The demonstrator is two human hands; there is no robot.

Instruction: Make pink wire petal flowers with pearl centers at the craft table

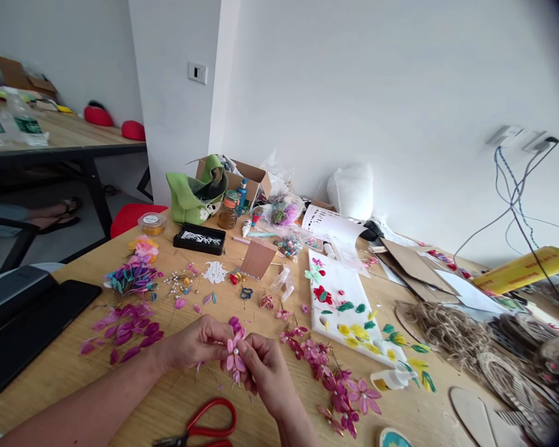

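Note:
Between my two hands is a pink artificial flower (235, 359) with a pearl-like bead at its centre. My left hand (204, 343) pinches its left side. From the right, my right hand (264, 366) grips it with thumb and fingers; part of the flower is hidden behind them. Loose magenta petals (128, 329) lie left of my left forearm. Right of my right hand rests a spray of finished pink flowers (338, 385). Red-handled scissors (212, 419) lie on the wooden table in front of me, below both hands.
White foam board (338, 285) with yellow, red and green pieces lies right of centre. A glue bottle (394, 379) is on its side nearby. Farther back stand a green felt bag (193, 198), a black tray (199, 248) and a jar (228, 210). Twine (440, 329) piles at right.

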